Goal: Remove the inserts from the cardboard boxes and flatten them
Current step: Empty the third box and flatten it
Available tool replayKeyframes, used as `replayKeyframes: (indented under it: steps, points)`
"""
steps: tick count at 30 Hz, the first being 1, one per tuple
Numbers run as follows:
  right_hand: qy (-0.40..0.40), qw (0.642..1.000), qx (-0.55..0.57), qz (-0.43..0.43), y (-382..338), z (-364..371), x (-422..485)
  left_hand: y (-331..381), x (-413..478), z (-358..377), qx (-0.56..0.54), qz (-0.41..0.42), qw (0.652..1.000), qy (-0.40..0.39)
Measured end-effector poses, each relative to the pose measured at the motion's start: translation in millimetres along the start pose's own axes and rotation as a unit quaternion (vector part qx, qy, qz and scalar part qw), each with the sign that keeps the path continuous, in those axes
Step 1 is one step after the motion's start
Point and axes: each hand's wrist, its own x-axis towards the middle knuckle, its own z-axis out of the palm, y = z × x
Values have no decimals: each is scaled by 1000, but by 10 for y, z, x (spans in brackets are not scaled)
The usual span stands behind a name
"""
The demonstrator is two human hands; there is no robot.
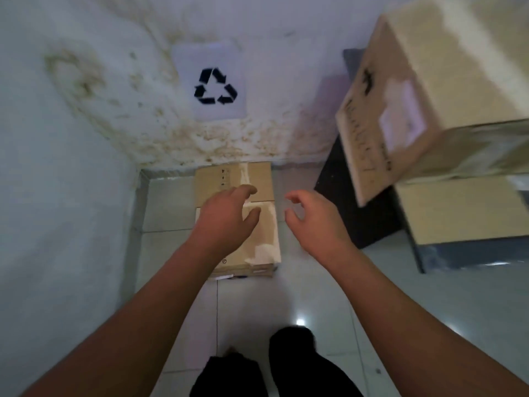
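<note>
Both hands out, empty. Left hand (226,216) low over flattened cardboard (259,179), fingers loosely curled, gripping nothing; contact with the sheet impossible to tell. Right hand (312,216) just right of that cardboard, over bare floor (329,282), fingers half curled, thumb apart, also holding nothing. Cardboard flat on the tiles, far edge against the wall under a recycling sign (216,87), ahead of both hands. Well to the right of the right hand and beyond it: tilted box (429,96), blurred, perched on a second box (458,210) on a dark stand (343,196); both seemingly yet to be emptied and flattened. Likely next: reaching right for the tilted box. Risks: toppling off its perch if tugged by one corner; inserts spilling out if open underneath; flattened sheet springing up or skidding on glossy tile with no weight on it.
</note>
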Motion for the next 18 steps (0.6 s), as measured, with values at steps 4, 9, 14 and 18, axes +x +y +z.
replayKeyframes:
  steps: [4,9,14,18]
  points:
    - [52,999,-5,8,-54,-1027,-368,961,-82,-466,6,47,999,-12]
    - [127,991,13,50,516,-2076,-843,2241,-93,-406,2,113,994,-9]
    - [146,987,24,69,1414,-3091,-1249,3564,-38,172,-8,138,990,-35]
    - [163,983,33,79,2123,-3885,-1490,4509,24,624,-17,147,988,-53]
